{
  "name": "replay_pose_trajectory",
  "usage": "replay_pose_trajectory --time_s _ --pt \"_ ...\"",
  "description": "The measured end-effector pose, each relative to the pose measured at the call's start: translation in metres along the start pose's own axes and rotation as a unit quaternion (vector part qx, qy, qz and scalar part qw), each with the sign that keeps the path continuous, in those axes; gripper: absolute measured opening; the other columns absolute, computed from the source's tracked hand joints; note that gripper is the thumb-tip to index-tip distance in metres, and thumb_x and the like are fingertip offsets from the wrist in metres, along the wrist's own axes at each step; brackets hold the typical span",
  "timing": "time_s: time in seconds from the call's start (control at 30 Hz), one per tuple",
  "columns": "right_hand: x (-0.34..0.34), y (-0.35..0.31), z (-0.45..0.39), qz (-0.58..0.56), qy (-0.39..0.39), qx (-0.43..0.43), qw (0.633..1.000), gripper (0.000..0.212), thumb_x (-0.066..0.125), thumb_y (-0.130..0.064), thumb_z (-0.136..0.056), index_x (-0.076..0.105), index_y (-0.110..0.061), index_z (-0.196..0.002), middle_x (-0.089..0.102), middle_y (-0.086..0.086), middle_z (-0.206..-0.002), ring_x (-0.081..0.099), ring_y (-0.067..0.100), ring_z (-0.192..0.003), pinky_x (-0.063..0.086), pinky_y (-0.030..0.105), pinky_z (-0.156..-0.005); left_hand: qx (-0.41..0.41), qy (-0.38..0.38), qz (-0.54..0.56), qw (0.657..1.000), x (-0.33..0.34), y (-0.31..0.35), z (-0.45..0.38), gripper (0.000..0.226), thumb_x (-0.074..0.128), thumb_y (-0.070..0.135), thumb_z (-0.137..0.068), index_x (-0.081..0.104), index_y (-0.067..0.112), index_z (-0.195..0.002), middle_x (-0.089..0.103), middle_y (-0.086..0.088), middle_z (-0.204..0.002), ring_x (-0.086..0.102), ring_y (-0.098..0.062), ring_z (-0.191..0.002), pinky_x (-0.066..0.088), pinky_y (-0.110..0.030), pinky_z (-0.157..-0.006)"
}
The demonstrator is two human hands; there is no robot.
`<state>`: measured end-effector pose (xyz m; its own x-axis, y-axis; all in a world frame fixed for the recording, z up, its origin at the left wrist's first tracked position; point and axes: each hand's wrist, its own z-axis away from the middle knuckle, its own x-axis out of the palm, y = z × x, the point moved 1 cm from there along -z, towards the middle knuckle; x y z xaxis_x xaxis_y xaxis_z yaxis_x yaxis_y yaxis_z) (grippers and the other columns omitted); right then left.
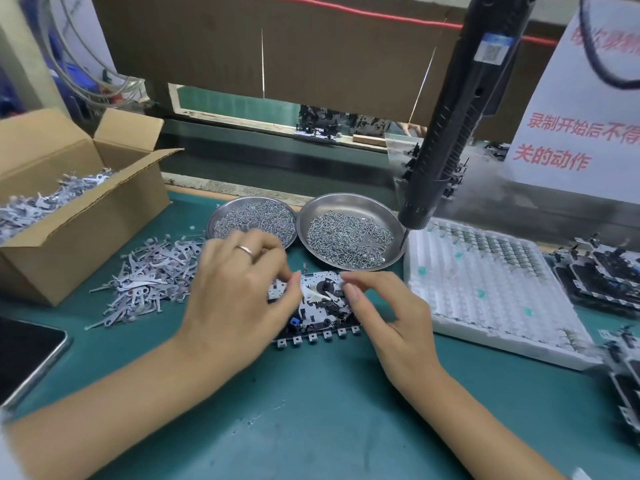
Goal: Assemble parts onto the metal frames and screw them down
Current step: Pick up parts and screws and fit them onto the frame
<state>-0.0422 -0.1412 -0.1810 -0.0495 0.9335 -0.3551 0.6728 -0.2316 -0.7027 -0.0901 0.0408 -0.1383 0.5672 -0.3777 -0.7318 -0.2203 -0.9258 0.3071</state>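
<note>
- Worktop (pixel 329 420): teal mat, smooth, a few scuffs and bits of debris near the front edge.
- Dark flat slab with a metal rim (pixel 24 355) at the near left corner.
- Metal frame (pixel 313 306) lies flat mid-worktop between both hands; stamped plate, black plastic parts, a row of small square tabs along its near edge, one blue piece at lower left.
- Left hand (pixel 239 289), ring on one finger, rests over the frame's left side, fingers curled down; can't tell if they pinch anything, image is blurred there.
- Right hand (pixel 391 313) at the frame's right side, fingers bent with tips on the mechanism; can't tell whether they grip a part.
- Loose pile of grey stamped levers (pixel 145 278) left of the frame; more of them in an open cardboard box (pixel 86 216) further left.
- White moulded tray (pixel 491 285) right of the frame, grid of pockets, some holding small parts, a few green dots.
- Stacked assembled frames (pixel 602 271) at the far right.
- Two round steel dishes of screws just behind the frame: left dish (pixel 252 216), right dish (pixel 349 230).
- Black electric screwdriver (pixel 457 109) hangs over the right dish's edge, blue label unreadable.
- White sign (pixel 581 133), red Chinese text, partly readable: "录制开始后不停", "关的动作".
- Back: brown cardboard panel (pixel 277 46), red cable along it.
</note>
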Motion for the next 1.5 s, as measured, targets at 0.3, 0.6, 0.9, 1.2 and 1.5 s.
replay_pose_trajectory --time_s 0.3,0.6,0.9,1.2,1.5 --pt "0.006 0.008 -0.003 0.032 -0.016 0.023 0.999 0.013 0.068 -0.016 -0.081 0.076 -0.014 -0.092 0.060 -0.024 -0.078 0.058 0.014 -0.082 0.048 0.034 -0.078 -0.074 -0.064 0.153 0.983 0.021 0.004 0.002 0.023 0.053 0.051 -0.077 0.067 0.033 -0.076 0.059 0.012 -0.096 0.055 -0.012 -0.093 0.025 -0.032 -0.092" --pt "0.009 0.011 -0.003 0.054 -0.054 0.021 0.997 0.014 0.069 -0.006 -0.081 0.075 -0.011 -0.093 0.069 -0.004 -0.080 0.055 0.013 -0.084 0.047 0.028 -0.077 -0.129 -0.153 0.170 0.965 0.024 -0.012 0.003 0.018 0.056 0.063 -0.069 0.061 0.049 -0.058 0.053 0.028 -0.099 0.045 0.000 -0.105 0.015 -0.020 -0.089" --pt "0.007 0.007 0.000 0.028 -0.088 0.022 0.995 0.016 0.066 -0.008 -0.082 0.075 -0.009 -0.095 0.070 -0.001 -0.083 0.060 0.014 -0.080 0.045 0.018 -0.074 -0.129 -0.189 0.147 0.962 0.022 -0.013 0.003 0.017 0.064 0.054 -0.067 0.061 0.046 -0.052 0.051 0.028 -0.098 0.043 -0.003 -0.105 0.012 -0.019 -0.078" --pt "0.006 0.007 0.002 0.074 -0.143 -0.012 0.987 0.022 0.073 -0.003 -0.076 0.073 -0.008 -0.097 0.069 0.000 -0.082 0.056 0.016 -0.083 0.046 0.025 -0.077 -0.133 -0.184 0.141 0.964 0.022 -0.011 0.005 0.014 0.064 0.058 -0.061 0.063 0.047 -0.054 0.051 0.029 -0.100 0.044 -0.004 -0.105 0.012 -0.019 -0.079" --pt "0.008 0.007 0.007 0.130 -0.117 -0.064 0.983 0.010 0.069 -0.003 -0.078 0.074 -0.003 -0.087 0.064 0.008 -0.095 0.061 0.022 -0.087 0.048 0.025 -0.081 -0.155 -0.193 0.181 0.952 0.022 -0.012 0.005 0.013 0.070 0.052 -0.061 0.062 0.049 -0.051 0.052 0.028 -0.101 0.049 -0.003 -0.103 0.018 -0.024 -0.089"
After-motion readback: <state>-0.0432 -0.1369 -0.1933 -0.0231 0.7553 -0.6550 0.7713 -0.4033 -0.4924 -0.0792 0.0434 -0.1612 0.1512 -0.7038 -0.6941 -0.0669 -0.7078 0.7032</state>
